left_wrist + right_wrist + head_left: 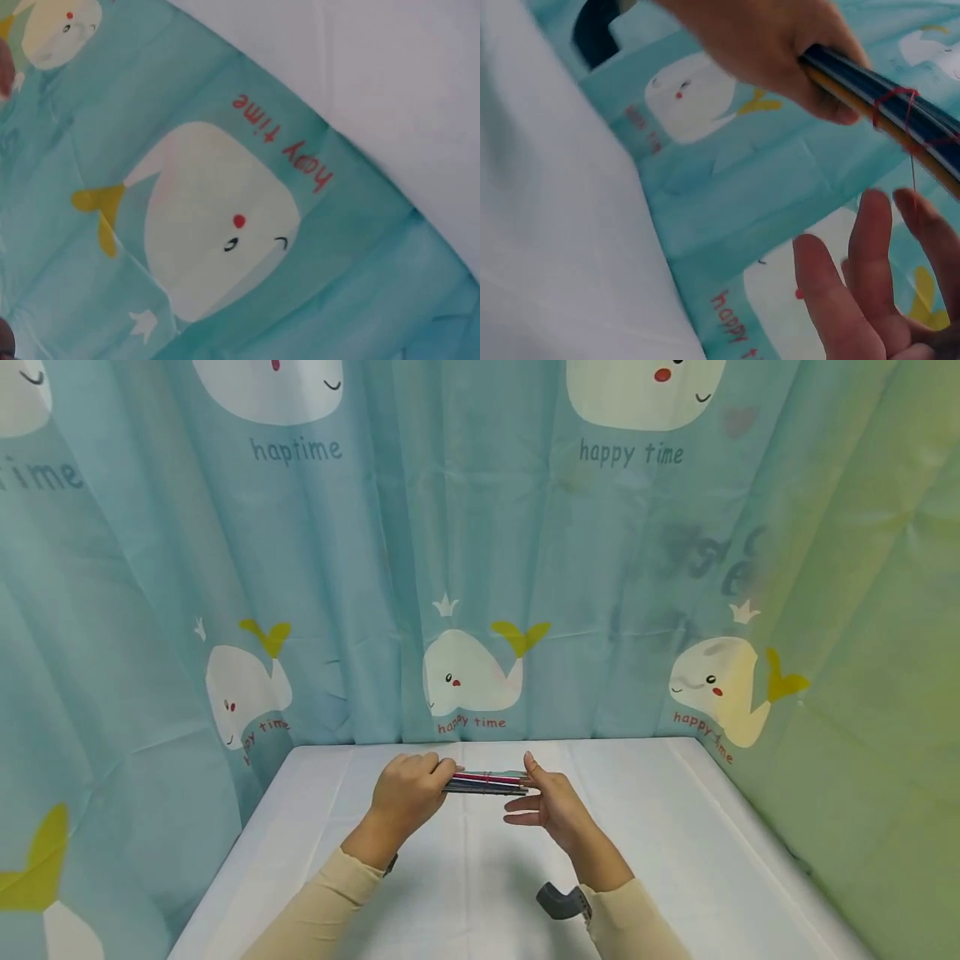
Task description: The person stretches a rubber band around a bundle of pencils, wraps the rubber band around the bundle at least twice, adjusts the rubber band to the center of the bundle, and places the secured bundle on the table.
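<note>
A bundle of pencils (487,783) in dark blue, red, green and other colours lies level above the table. My left hand (411,787) grips its left end in a fist. Around the bundle runs a thin red rubber band (892,96), with one strand drawn out toward a fingertip of my right hand (870,300). That hand is at the bundle's right end, thumb raised and the other fingers extended and spread. In the left wrist view only slivers of fingers show at the left edge; the pencils are out of that view.
Below the hands is a table with a white cloth (465,893). A blue-green curtain (480,527) printed with whales hangs behind the table's far edge and along the sides. A dark wrist mount (562,902) sticks out from the right forearm.
</note>
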{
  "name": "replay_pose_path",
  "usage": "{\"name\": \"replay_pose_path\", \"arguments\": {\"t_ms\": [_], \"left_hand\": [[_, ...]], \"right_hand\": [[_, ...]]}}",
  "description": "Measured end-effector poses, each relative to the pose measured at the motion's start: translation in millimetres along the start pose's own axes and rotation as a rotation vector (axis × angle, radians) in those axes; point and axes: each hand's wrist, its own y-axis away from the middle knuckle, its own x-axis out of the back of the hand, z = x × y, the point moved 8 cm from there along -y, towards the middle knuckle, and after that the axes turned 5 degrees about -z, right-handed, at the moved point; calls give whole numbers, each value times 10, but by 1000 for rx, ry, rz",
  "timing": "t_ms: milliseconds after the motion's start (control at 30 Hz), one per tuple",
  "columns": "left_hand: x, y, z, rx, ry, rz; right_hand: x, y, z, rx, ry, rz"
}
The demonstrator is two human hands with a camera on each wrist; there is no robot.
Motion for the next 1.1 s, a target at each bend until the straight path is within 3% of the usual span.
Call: {"name": "replay_pose_path", "arguments": {"t_ms": [100, 200, 333, 433, 533, 600, 667, 800, 867, 967, 1100], "left_hand": [[12, -16, 16, -10, -10, 4], [-34, -35, 78, -64, 16, -57], [-105, -31, 172, -125, 64, -133], [-106, -17, 158, -75, 52, -127], [-81, 16, 97, 3, 25, -111], [-72, 43, 69, 32, 11, -112], [-84, 72, 63, 39, -2, -126], [-132, 89, 79, 41, -13, -165], [-159, 80, 94, 44, -20, -180], [-187, 61, 106, 50, -38, -183], [-200, 54, 100, 47, -73, -188]], "right_hand": [[-26, -28, -19, 9, 0, -26], [-44, -59, -61, 7, 147, -71], [-61, -127, -140, 22, 345, -197], [17, -175, -208, 73, 245, -231], [160, -174, -253, 144, 83, -165], [221, -128, -283, 221, 116, -102], [182, -50, -325, 300, 332, -70], [-162, 108, -472, 539, 1053, -66], [-343, 160, -538, 683, 1355, -36], [-501, 197, -606, 822, 1581, 8], [-522, 198, -626, 851, 1661, 17]]}}
